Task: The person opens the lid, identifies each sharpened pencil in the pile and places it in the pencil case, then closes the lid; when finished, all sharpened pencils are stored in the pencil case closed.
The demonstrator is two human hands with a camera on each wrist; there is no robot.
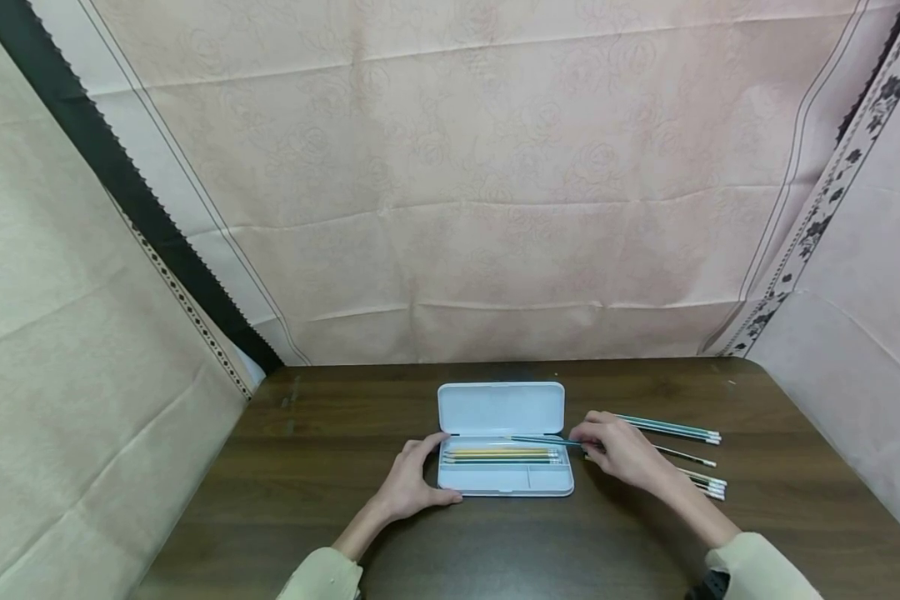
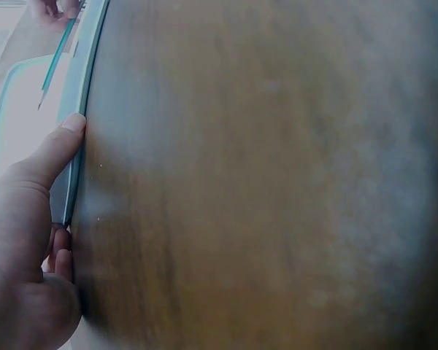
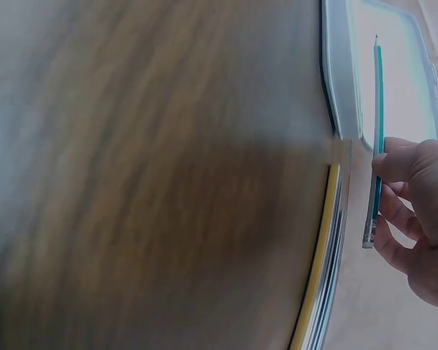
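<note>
A light-blue pencil case (image 1: 495, 479) lies on the table with its lid (image 1: 501, 408) raised at the back. My left hand (image 1: 408, 482) grips its left side, thumb at the front corner and index finger near the hinge. In the left wrist view the thumb (image 2: 58, 146) presses the case's edge. Several yellow and green pencils (image 1: 502, 455) lie inside the case. My right hand (image 1: 617, 446), at the case's right end, pinches a teal pencil (image 3: 379, 102) between thumb and fingers. The pencil's point is toward the left, above the back part of the case.
Right of the case, teal pencils (image 1: 678, 428), a dark pencil (image 1: 686, 456) and several pale-ended pencils (image 1: 708, 485) lie on the brown wooden table (image 1: 330, 417), partly behind my right hand. Patterned cloth (image 1: 495, 208) hangs behind the table and along both sides.
</note>
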